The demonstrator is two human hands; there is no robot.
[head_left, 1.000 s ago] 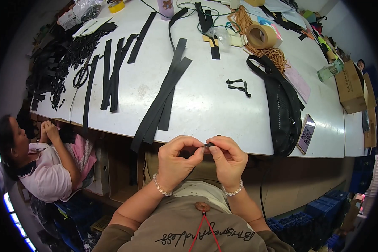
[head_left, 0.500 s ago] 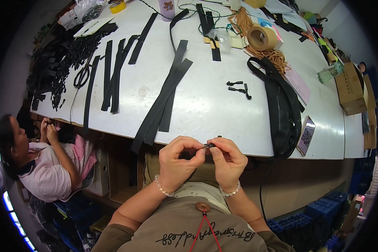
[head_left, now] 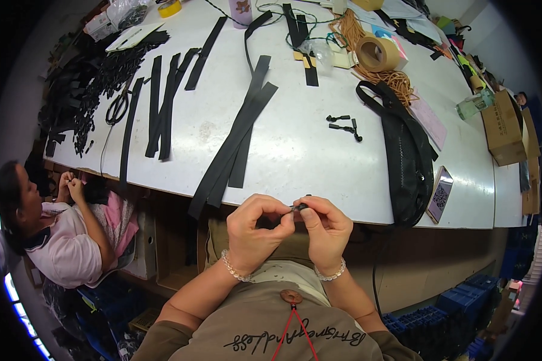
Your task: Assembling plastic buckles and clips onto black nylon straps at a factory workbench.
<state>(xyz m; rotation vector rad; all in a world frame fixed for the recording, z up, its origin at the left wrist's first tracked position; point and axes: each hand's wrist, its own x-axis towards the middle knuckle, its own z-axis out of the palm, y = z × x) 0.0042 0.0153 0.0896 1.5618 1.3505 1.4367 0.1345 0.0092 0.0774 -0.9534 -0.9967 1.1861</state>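
Note:
Over the table's front edge, my left hand (head_left: 254, 233) and my right hand (head_left: 326, 234) meet with their fingertips almost touching. Both pinch a small black zipper pull (head_left: 299, 207) between thumb and forefinger. Fingers cover most of it, and a dark end shows above my right fingertips. A few similar black zipper pulls (head_left: 345, 126) lie on the white table beyond my right hand. To their right is a black zippered bag (head_left: 406, 162) with a strap. Long black webbing strips (head_left: 238, 135) cross each other just beyond my left hand, their near ends hanging over the edge.
More webbing strips (head_left: 167, 114), scissors (head_left: 117, 109) and a heap of black pulls (head_left: 99, 84) lie left on the table (head_left: 307, 162). Brown tape (head_left: 376, 55), tan cord (head_left: 400, 87), a phone (head_left: 439, 194) and a cardboard box (head_left: 501, 129) are right. A co-worker (head_left: 66, 231) sits at left.
My fingers shift slightly on the zipper pull, and its dark end now shows a little farther left and lower. Both hands otherwise stay in place. The view has moved very slightly.

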